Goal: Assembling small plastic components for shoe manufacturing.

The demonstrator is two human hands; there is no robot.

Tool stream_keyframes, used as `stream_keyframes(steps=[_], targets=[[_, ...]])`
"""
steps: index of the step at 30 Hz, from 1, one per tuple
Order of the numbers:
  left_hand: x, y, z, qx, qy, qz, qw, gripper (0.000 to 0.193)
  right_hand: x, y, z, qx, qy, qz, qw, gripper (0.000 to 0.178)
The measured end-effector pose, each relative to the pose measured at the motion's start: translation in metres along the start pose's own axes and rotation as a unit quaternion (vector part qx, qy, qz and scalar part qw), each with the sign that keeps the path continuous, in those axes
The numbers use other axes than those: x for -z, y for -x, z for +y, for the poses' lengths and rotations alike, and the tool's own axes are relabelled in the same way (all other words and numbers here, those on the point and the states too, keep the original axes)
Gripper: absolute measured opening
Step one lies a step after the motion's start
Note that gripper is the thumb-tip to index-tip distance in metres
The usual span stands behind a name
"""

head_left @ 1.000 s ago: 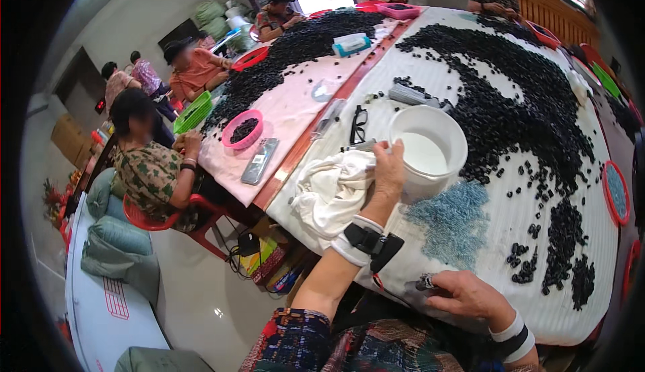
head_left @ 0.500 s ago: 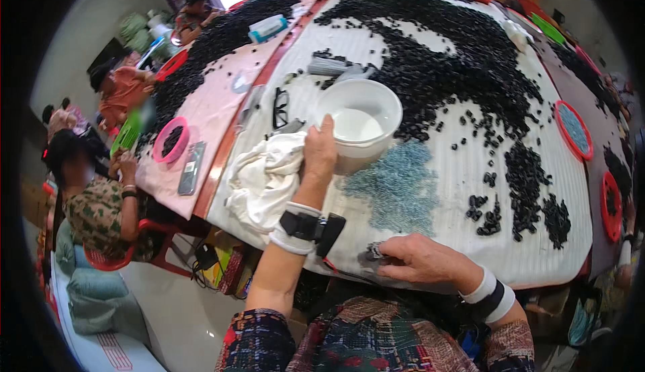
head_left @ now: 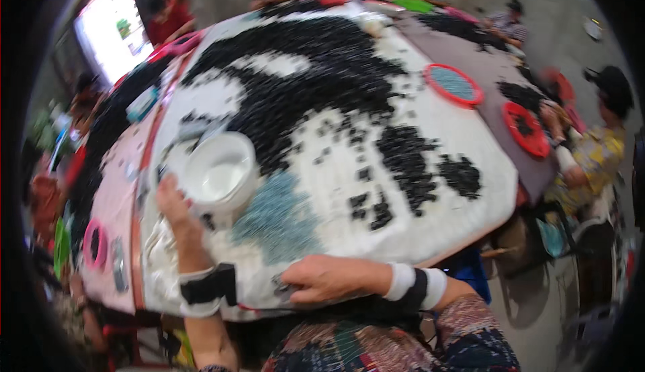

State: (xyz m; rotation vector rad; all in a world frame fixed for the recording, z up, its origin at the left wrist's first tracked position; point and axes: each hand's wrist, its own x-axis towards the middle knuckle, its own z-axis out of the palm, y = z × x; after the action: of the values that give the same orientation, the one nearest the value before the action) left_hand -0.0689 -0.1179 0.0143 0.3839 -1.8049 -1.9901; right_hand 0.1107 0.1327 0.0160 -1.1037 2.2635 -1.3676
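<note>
I have the left grip (head_left: 173,204) at the left side of the white plastic bucket (head_left: 240,192); blur stops me telling whether its fingers hold the rim. My right grip (head_left: 289,286) is nearly closed about a small grey piece (head_left: 279,283), perhaps pinched, I can't tell. Ahead of it, a pale-blue heap (head_left: 277,219) lies on the cloth-covered table (head_left: 463,231).

One bucket (head_left: 234,149) and one blue heap (head_left: 279,217) show.
</note>
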Motion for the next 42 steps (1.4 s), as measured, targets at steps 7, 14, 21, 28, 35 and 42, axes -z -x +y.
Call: stream_keyframes(steps=[7,14,21,28,35,42], targets=[[-0.074,-0.005,0.055,0.049,0.175,-0.087,0.979,0.056,-0.008,0.002,0.005,0.057,-0.023,0.259,0.964,0.033],[-0.111,0.002,0.071,0.083,0.212,-0.126,0.966,0.05,-0.011,0.02,0.016,0.011,-0.105,0.062,0.992,0.042],[-0.1,0.008,0.028,0.144,0.215,-0.209,0.943,0.041,-0.006,0.027,0.015,-0.123,-0.205,0.022,0.971,0.024],[-0.098,0.009,0.003,0.213,0.251,-0.215,0.919,0.028,-0.021,0.029,0.026,-0.085,-0.146,0.05,0.984,0.008],[-0.097,0.024,-0.017,0.232,0.253,-0.21,0.915,0.024,0.016,0.025,0.019,-0.056,0.015,0.052,0.997,0.029],[-0.083,0.049,0.003,0.134,0.279,-0.293,0.905,0.022,0.047,0.034,0.03,-0.073,0.042,0.117,0.99,0.023]])
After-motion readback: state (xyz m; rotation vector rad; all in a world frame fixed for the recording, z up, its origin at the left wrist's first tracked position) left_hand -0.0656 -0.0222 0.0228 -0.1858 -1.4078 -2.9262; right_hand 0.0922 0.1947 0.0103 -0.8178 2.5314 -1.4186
